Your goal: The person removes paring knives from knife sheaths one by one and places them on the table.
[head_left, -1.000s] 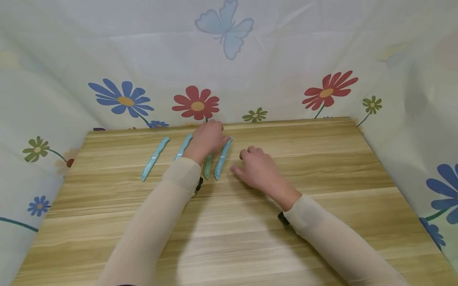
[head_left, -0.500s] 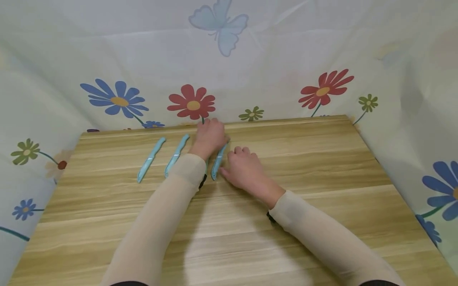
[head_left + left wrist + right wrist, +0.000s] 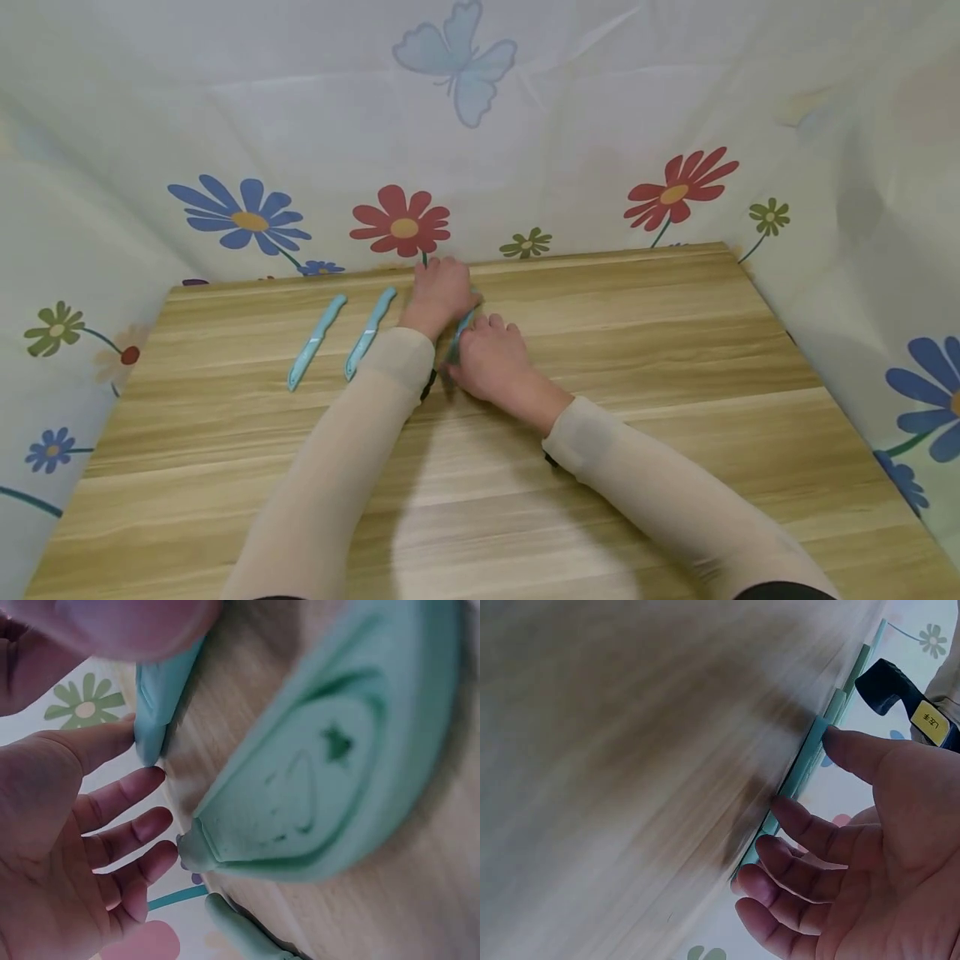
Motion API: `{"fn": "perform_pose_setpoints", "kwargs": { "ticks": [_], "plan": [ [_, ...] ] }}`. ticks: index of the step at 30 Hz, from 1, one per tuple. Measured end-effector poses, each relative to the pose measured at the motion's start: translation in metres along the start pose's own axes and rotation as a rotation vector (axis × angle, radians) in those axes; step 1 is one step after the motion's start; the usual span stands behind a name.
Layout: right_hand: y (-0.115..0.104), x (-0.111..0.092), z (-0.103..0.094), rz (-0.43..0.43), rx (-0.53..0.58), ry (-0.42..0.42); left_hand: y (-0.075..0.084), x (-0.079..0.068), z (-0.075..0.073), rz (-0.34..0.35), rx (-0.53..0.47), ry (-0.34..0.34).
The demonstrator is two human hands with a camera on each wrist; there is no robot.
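Slim sheathed knives lie in a row across the back of the table. My left hand [image 3: 441, 287] reaches over a green knife [image 3: 300, 780] hidden beneath it in the head view; its thumb and index fingertips are at the handle end of a blue knife [image 3: 161, 690]. Along the right side of that blue knife [image 3: 462, 327], my right hand [image 3: 491, 354] lays its thumb and fingertips, loosely bent rather than wrapped round it. Most of this knife is covered by the hands in the head view. Two light-blue knives [image 3: 317, 342] rest farther left, handles pointing away.
A wooden table [image 3: 637, 333] backs onto a white flower-printed curtain [image 3: 570, 142], which also hangs at both sides. In the right wrist view, a black wrist strap with a yellow label [image 3: 930, 722] shows on the left arm.
My right hand has moved left from bare table up to the rightmost blue knife. My left hand stays over the green knife, with only a slight shift. The two left knives lie still.
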State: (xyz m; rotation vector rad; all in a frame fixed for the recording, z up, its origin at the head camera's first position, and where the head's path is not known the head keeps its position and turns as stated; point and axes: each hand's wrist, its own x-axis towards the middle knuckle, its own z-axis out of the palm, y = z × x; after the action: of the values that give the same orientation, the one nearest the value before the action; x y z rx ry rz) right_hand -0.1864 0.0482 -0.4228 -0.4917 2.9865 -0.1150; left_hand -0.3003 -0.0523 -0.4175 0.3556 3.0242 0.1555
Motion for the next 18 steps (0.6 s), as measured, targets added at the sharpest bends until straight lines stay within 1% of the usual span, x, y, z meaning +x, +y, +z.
{"fn": "perform_pose_setpoints", "kwargs": {
  "ticks": [9,18],
  "plan": [
    [0.0039,-0.0011,-0.0012,0.022,0.008,-0.024,0.0029,0.0017,-0.0006,-0.012,0.022,-0.019],
    [0.0075,-0.0056,-0.0033,0.035,0.053,-0.043,0.0046,0.0009,-0.0006,-0.055,0.010,-0.025]
  ]
}}
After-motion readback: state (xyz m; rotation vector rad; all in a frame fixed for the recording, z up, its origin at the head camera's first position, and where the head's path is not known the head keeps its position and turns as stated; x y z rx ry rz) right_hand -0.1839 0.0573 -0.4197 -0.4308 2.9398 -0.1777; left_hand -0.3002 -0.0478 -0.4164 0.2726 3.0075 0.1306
